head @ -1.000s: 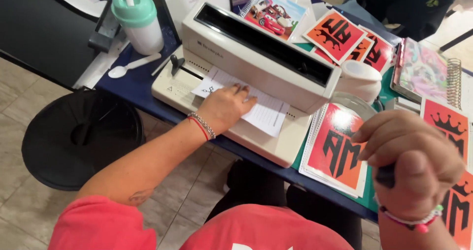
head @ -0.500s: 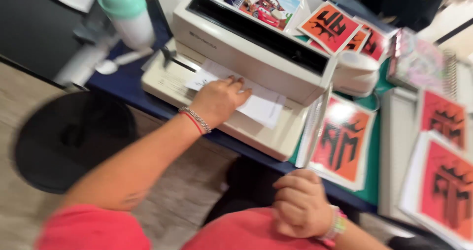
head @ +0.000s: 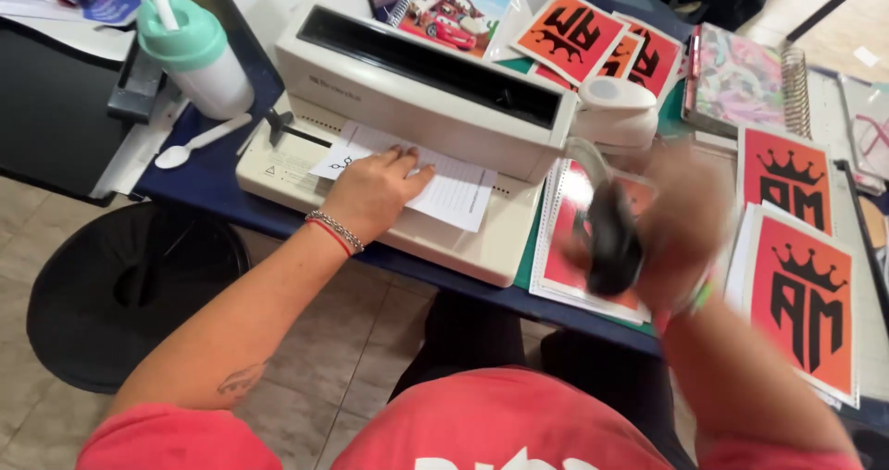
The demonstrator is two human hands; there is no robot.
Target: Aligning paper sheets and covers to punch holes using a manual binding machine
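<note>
Printed covers lie all over the desk. Two red-orange sheets with a black crown emblem (head: 804,294) sit at the right edge, one (head: 785,175) just above the other. Another red cover (head: 567,248) lies beside the binding machine, though it's partly hidden behind a blurred hand. Behind the machine, three orange square cards with black lettering (head: 568,35) overlap, tilted. Left of them stands a picture cover with a red cartoon car (head: 454,12). A small warning label (head: 270,169) marks the machine's base.

Your left hand (head: 375,192) rests on the paper (head: 444,188) on the binding machine (head: 417,90); bottle (head: 199,53) to its left, printed sheets (head: 801,294) to its right.
</note>
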